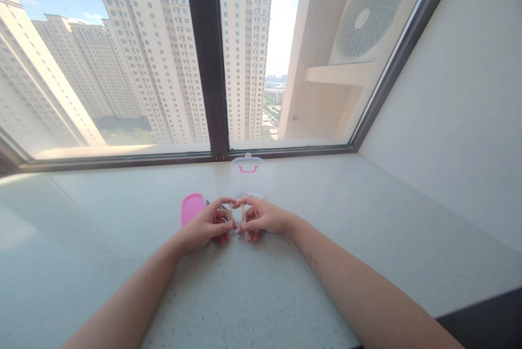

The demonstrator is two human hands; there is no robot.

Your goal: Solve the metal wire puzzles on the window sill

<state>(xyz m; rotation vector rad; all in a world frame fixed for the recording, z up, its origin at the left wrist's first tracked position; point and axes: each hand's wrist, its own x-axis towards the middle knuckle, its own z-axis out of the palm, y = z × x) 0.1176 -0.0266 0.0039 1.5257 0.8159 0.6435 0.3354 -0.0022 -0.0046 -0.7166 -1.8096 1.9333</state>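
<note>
My left hand (214, 222) is closed, with a small pale wood-coloured piece (230, 213) upright between thumb and forefinger. In a matching pinch, my right hand (259, 216) grips a similar pale piece (243, 213). The two pieces stand side by side with a narrow gap, and the fingertips of both hands nearly meet above them. Each piece seems to have two thin strips, but its exact kind is too small to make out. Just left of my left hand lies a pink rounded lid or tray (192, 209), partly covered by that hand.
Beyond my hands, by the window frame, is a clear plastic box or lid (248, 178) with a pink handle. A small dark object shows partly behind my left fingers. The pale speckled sill (244, 294) meets a white wall (460, 93) on the right.
</note>
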